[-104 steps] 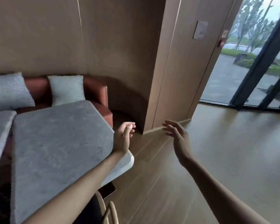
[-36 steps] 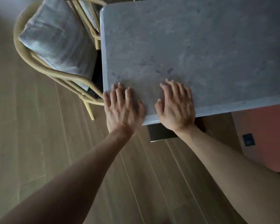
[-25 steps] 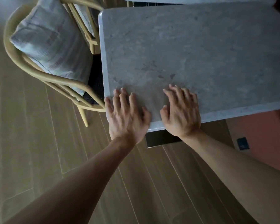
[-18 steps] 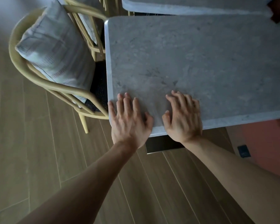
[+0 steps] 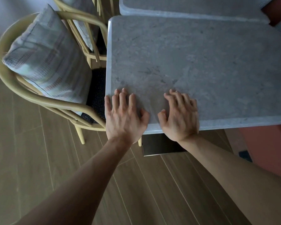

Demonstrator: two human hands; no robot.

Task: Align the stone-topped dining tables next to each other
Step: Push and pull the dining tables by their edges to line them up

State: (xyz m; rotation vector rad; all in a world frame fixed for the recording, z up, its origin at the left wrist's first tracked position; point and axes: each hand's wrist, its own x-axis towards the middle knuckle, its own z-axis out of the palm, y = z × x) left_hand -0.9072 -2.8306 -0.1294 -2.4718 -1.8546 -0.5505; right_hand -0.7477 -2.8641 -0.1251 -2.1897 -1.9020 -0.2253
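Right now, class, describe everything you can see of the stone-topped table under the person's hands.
The near table has a pale grey, mottled stone-like top with rounded corners and a lighter bevelled edge. A dark base shows beneath its near edge. The left hand and right hand lie flat near that edge. Its far edge sits close against a second table.

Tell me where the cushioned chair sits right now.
In the head view, the cushioned chair stands at left, tucked against the near stone table, just beyond the left hand.
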